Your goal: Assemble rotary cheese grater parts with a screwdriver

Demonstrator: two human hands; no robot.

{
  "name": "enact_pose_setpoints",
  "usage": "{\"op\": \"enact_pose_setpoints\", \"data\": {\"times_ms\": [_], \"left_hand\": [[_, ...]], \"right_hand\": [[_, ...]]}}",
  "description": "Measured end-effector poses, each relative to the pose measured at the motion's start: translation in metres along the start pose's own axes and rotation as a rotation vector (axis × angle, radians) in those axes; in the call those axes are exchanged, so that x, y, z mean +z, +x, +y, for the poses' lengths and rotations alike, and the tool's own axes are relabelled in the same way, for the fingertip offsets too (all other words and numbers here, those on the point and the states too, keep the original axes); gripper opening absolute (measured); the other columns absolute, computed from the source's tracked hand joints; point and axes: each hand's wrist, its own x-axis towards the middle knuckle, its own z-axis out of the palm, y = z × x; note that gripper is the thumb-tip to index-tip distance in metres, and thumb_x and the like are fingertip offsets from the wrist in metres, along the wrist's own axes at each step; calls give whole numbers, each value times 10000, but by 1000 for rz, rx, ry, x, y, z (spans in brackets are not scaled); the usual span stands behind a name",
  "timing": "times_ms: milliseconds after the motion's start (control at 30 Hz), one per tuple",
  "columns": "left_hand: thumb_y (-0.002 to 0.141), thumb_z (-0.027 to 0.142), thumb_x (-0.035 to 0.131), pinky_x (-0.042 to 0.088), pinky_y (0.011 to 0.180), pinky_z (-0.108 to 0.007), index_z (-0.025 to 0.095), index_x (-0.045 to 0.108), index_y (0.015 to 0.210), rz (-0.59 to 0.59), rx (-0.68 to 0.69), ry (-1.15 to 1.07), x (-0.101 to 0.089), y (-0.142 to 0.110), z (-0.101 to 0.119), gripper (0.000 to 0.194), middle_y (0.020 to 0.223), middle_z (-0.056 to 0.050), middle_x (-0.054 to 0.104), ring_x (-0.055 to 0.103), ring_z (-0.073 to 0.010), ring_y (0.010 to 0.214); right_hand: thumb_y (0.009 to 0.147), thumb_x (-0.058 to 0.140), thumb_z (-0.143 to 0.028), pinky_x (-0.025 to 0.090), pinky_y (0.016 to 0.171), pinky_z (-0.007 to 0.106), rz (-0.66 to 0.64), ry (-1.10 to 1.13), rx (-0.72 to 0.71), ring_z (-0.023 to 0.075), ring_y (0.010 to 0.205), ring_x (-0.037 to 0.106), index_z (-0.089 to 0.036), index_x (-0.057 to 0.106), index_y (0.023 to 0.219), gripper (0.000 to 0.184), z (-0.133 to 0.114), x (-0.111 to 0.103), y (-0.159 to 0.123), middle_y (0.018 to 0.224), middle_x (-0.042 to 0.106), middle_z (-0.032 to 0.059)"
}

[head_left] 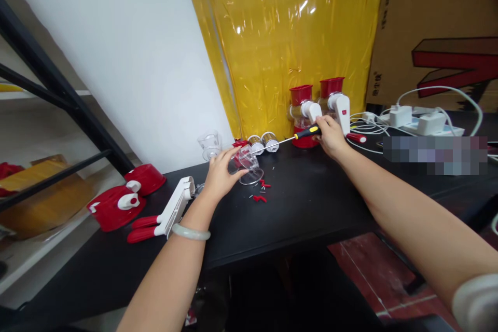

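**Screwdriver and clear part meet at the left hand!**

And here's the line that matters: the screwdriver point(305, 133) runs from the right hand point(330, 136) leftward and slightly nearer, its long axis aimed straight at the clear plastic part point(247, 158). That part sits to the left of the right hand, just above or on the black tabletop point(303, 202); which of the two, I can't tell. The left hand is the nearer one, touching it, thumb and fingers pinching it from the left. The right hand, well apart, curls around the driver's handle. The tip reaches the part, though whether it's seated in anything is too small to call!

Now the count: one screwdriver, one clear part in the grip, and another clear piece point(210, 145) standing farther left. Two drums point(270, 141) lie just beyond. Two red-topped machines point(301, 95) stand at far right, two red bases point(146, 179) at left, two red-gripped handles point(177, 205) nearer. At least two small red pieces point(259, 198) lie close by, with tiny screws I can't number!
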Motion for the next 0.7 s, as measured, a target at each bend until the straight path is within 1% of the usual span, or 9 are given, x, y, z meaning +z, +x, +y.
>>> {"op": "enact_pose_setpoints", "data": {"times_ms": [67, 133, 233, 300, 400, 467, 533, 600, 700], "left_hand": [[803, 407, 714, 351, 1054, -442, 279, 466, 1347, 3, 0, -3, 0, 0, 0, 611, 1368, -71, 562, 495, -261, 1272], [799, 406, 717, 351, 1054, -444, 278, 469, 1345, 7, -12, -2, 0, 0, 0, 613, 1363, -71, 565, 497, -264, 1270], [787, 409, 728, 355, 1050, -448, 277, 475, 1343, 7, -35, 5, 1, 1, 1, 625, 1355, -73, 570, 502, -272, 1262], [776, 412, 738, 357, 1052, -448, 273, 482, 1337, 8, -42, 4, 1, 1, 2, 632, 1349, -73, 575, 506, -273, 1257], [775, 411, 737, 358, 1054, -451, 276, 482, 1335, 9, -44, -3, 0, 1, 4, 629, 1350, -72, 574, 505, -275, 1258], [781, 403, 733, 356, 1054, -456, 281, 477, 1340, 6, -47, -4, 0, 1, 4, 627, 1354, -72, 571, 502, -276, 1262], [783, 402, 730, 352, 1059, -462, 283, 474, 1344, 1, -49, -3, -1, 1, 5, 627, 1355, -74, 569, 498, -279, 1268], [781, 413, 730, 352, 1061, -463, 279, 477, 1341, 0, -46, -3, -1, 1, 5, 629, 1355, -78, 568, 496, -282, 1272], [782, 410, 729, 355, 1058, -458, 279, 476, 1342, -5, -40, 2, -1, 1, 6, 627, 1357, -78, 567, 493, -282, 1274]], "right_hand": [[660, 723, -379, 373, 390, 199, 33, 78, 50, 88, 490, 456, -232, 518, 702, 256, -4, 4, -3, 607, 501, -60], [634, 702, -313, 425, 428, 209, 10, 202, 121, 98, 545, 504, -233, 516, 718, 219, -9, 8, -7, 653, 526, -54], [643, 673, -329, 453, 446, 223, -56, 317, 179, 103, 566, 527, -221, 515, 704, 201, -16, 9, -12, 666, 542, -39], [690, 660, -431, 429, 411, 231, -68, 301, 171, 98, 490, 485, -218, 500, 682, 266, -18, 8, -13, 607, 527, -34], [732, 650, -575, 354, 354, 229, -68, 185, 118, 72, 349, 313, -230, 469, 669, 395, -15, 7, -12, 448, 369, -76], [722, 690, -544, 342, 358, 220, -63, 138, 95, 60, 333, 268, -234, 466, 687, 384, -12, 8, -11, 431, 320, -99], [712, 711, -432, 365, 380, 214, -29, 160, 116, 62, 360, 318, -233, 469, 708, 313, -11, 9, -10, 478, 392, -90], [702, 671, -330, 414, 419, 222, -9, 241, 161, 80, 434, 422, -228, 475, 711, 221, -12, 9, -9, 560, 481, -61], [696, 600, -306, 483, 488, 259, -60, 351, 182, 125, 572, 534, -221, 491, 682, 139, -16, 6, -10, 627, 526, -23]]}}
